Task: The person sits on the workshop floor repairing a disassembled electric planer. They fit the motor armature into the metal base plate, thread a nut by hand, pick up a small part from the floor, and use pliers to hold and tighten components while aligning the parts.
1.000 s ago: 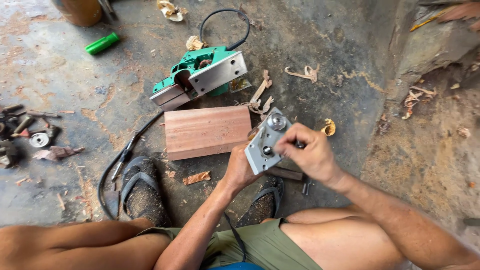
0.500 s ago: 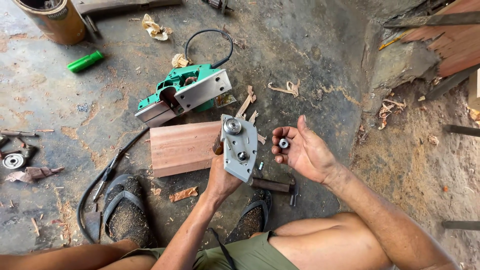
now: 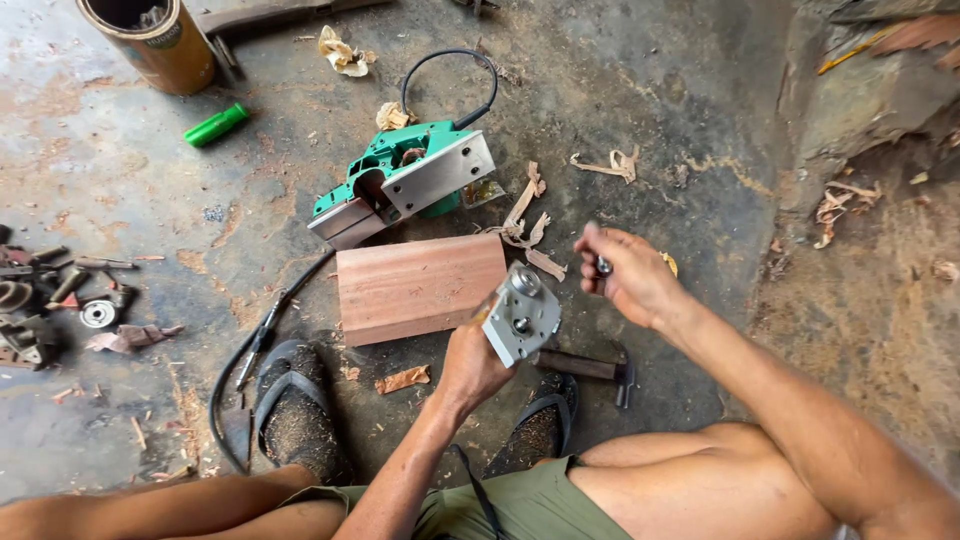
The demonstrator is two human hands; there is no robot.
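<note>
Two hands are working above the concrete floor [image 3: 120, 200]. Half a second ago the right hand [image 3: 630, 280] was lying open with a small round metal part on its palm; now it is curling shut around that part [image 3: 603, 265], pinching it between thumb and fingertips and lifting it slightly away from the plate, so the piece is being carried off the assembly rather than seated in it. Left hand [image 3: 470, 365] is clamping the lower edge of a grey metal plate [image 3: 520, 315], holding it tilted with its round bosses facing up. Just behind lies a reddish wood block [image 3: 420, 285], and beyond that a green electric planer [image 3: 400, 180] on its side. Under the right forearm a hammer [image 3: 590, 367] is resting beside a sandal [image 3: 535, 430].
</note>
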